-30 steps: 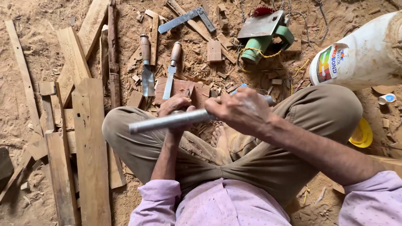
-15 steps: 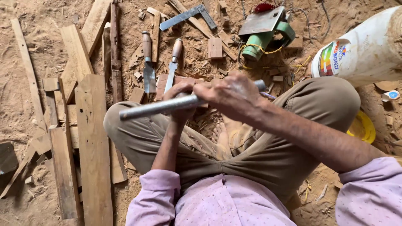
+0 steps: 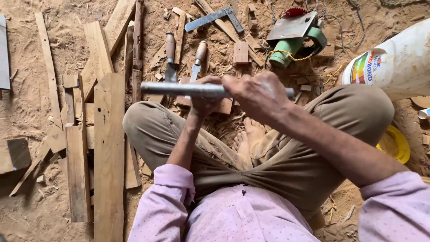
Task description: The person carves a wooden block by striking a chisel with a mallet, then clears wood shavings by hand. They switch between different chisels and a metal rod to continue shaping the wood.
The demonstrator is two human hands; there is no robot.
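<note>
Metal bar (image 3: 179,89) is held level above the left knee, its long axis running left to right across the view, with the free end pointing out to the left. It is gripped near its right end by the right hand (image 3: 260,95), whose fingers are closed firmly round it. Beneath the bar, the left hand (image 3: 204,101) is placed on a small wooden block (image 3: 215,105) lying on the sawdust floor (image 3: 27,107); whether that hand is clasped on the block cannot be told. Two wooden-handled chisels (image 3: 171,56) are seen just beyond, and loose planks (image 3: 108,148) are spread to the left.
</note>
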